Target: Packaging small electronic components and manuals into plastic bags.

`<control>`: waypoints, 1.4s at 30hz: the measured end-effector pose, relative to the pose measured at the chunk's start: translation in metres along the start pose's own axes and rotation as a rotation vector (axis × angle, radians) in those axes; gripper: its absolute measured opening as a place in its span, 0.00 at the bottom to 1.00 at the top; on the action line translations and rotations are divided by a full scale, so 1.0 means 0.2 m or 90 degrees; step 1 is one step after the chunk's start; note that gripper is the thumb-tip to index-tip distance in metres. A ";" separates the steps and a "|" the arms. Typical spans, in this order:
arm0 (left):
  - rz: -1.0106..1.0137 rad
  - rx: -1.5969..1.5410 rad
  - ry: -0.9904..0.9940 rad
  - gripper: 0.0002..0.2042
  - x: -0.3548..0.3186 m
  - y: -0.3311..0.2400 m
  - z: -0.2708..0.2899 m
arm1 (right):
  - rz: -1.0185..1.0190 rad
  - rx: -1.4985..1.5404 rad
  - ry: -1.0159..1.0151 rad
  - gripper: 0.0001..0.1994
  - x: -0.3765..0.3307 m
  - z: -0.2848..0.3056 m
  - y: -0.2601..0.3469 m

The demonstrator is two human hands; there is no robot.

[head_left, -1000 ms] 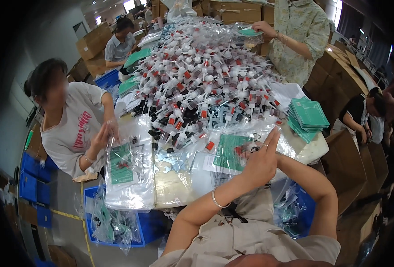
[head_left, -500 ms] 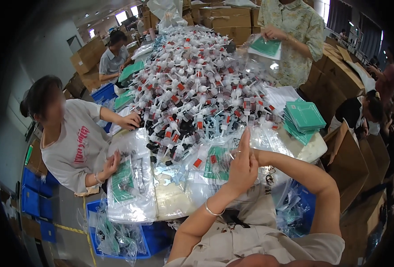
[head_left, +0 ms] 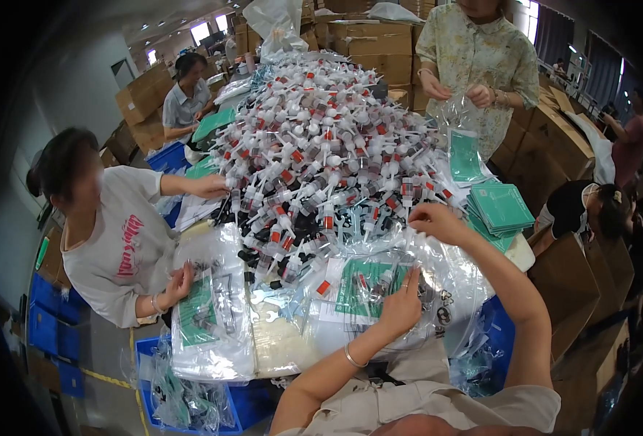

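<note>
Left hand: flat, fingers spread, pressing clear packing bag with green card, 6 o'clock of table; right hand: fingers curled, pinching bag's top edge, 1 o'clock of left; pump-bottle heap at 12; risk: heap slides onto bag; slick film slips from pinch.

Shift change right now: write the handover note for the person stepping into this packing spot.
Left hand: flat on the clear plastic bag, which holds a green card and small parts, pinning it to the table.
Right hand: raised at the edge of the pile of pump bottles; what its fingers pinch is too small to tell.
Stack of green cards lies to the right.
Done: filled bags lie stacked at the left.
Left: the pile is still large; whether the bag under the left hand is sealed cannot be told.
</note>
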State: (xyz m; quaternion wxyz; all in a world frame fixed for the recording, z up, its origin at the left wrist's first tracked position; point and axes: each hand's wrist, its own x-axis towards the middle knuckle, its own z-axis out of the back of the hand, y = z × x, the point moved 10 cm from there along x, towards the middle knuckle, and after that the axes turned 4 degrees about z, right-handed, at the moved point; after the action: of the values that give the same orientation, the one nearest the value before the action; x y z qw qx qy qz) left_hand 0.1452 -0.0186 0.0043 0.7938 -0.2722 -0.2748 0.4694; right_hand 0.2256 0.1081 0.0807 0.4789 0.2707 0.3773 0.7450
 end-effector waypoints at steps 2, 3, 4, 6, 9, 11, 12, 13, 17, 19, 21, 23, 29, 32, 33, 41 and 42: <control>-0.006 0.012 0.013 0.31 0.01 0.03 -0.04 | 0.267 -0.272 -0.039 0.09 0.06 -0.13 0.10; -0.041 -0.025 -0.024 0.30 0.00 0.01 -0.02 | 0.302 -0.302 -0.056 0.13 0.09 -0.19 0.04; -0.069 -0.059 -0.064 0.30 0.00 0.01 0.02 | 0.304 -0.299 -0.054 0.13 0.12 -0.23 0.05; -0.064 -0.077 -0.068 0.30 0.01 0.02 0.01 | 0.285 -0.511 -0.048 0.14 0.18 -0.32 0.04; -0.056 -0.110 -0.076 0.30 0.02 0.03 0.02 | 0.315 -0.585 -0.025 0.14 0.21 -0.35 0.05; -0.045 -0.124 -0.072 0.28 0.02 0.04 0.03 | 0.273 -0.606 -0.006 0.14 0.23 -0.35 0.03; -0.039 -0.126 -0.076 0.28 0.03 0.05 0.04 | 0.277 -0.604 0.000 0.14 0.23 -0.35 0.04; -0.036 -0.128 -0.066 0.29 0.03 0.05 0.04 | 0.254 -0.586 0.009 0.14 0.24 -0.33 0.03; -0.043 -0.132 -0.076 0.29 0.03 0.07 0.04 | 0.222 -0.517 -0.014 0.12 0.29 -0.23 0.09; -0.038 -0.130 -0.083 0.29 0.02 0.09 0.02 | 0.206 -0.463 -0.078 0.09 0.30 -0.17 0.21; -0.039 -0.123 -0.089 0.29 0.02 0.08 0.02 | 0.215 -0.366 -0.031 0.08 0.38 -0.26 0.24; 0.015 -0.105 -0.025 0.29 0.04 0.10 -0.03 | 0.254 -0.245 0.026 0.06 0.44 -0.41 0.29; -0.040 -0.140 -0.125 0.27 0.00 0.08 0.02 | 0.315 -0.351 0.064 0.08 0.57 -0.84 0.52; -0.038 -0.187 -0.095 0.23 0.02 0.06 0.03 | 0.352 -0.401 0.111 0.08 0.67 -0.96 0.51; -0.070 -0.218 -0.121 0.21 0.01 0.05 0.06 | 0.316 -0.455 0.152 0.09 0.69 -1.00 0.50; -0.040 -0.165 -0.058 0.33 0.03 0.11 -0.03 | 0.292 -0.290 0.113 0.12 0.71 -0.90 0.51; -0.008 -0.148 -0.017 0.33 0.04 0.09 -0.02 | 0.167 -0.114 0.079 0.11 0.73 -0.79 0.44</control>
State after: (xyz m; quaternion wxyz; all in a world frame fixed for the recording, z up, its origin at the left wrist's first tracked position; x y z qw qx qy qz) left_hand 0.1410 -0.0042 -0.0099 0.7562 -0.3547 -0.3394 0.4327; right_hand 0.0025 0.1714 0.0691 0.3756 0.2271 0.2996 0.8471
